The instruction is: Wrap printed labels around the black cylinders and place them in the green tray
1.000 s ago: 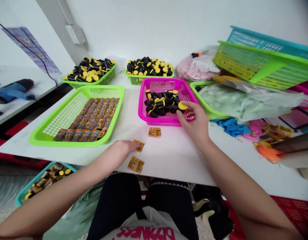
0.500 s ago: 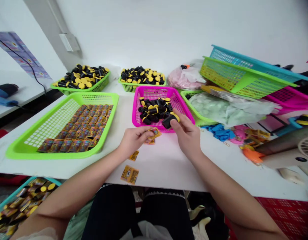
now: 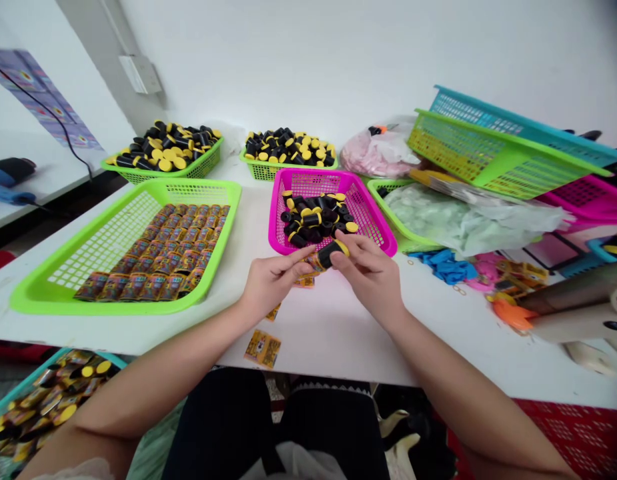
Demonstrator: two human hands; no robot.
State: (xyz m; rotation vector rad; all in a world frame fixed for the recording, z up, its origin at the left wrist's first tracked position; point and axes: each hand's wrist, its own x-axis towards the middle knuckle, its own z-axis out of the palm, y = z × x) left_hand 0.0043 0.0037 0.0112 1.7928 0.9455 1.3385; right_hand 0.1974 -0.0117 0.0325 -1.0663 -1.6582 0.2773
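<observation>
My left hand [image 3: 268, 283] pinches a printed orange plastic sleeve [image 3: 313, 261] between thumb and fingers. In my right hand [image 3: 375, 283] is a small black cylindrical container with a yellow cap [image 3: 330, 254], tilted with its cap up and to the right. The container's lower end meets the sleeve; how far it sits inside is hidden by my fingers. Just beyond my hands stands a pink basket [image 3: 274, 223] of loose black containers with yellow caps. Flat printed sleeves [image 3: 263, 349] lie on the table below my hands.
To the left, a green basket [image 3: 25, 300] holds rows of sleeved containers. Two green baskets [image 3: 208, 160] of black-and-yellow containers stand at the back. Stacked baskets [image 3: 488, 157], a bag of pale green items [image 3: 433, 210], blue balloon-like pieces [image 3: 445, 265] and a heat-gun-like tool [image 3: 578, 293] are right.
My hands have come together. The right hand has brought the black container leftward against the sleeve in my left hand. The view has shifted slightly.
</observation>
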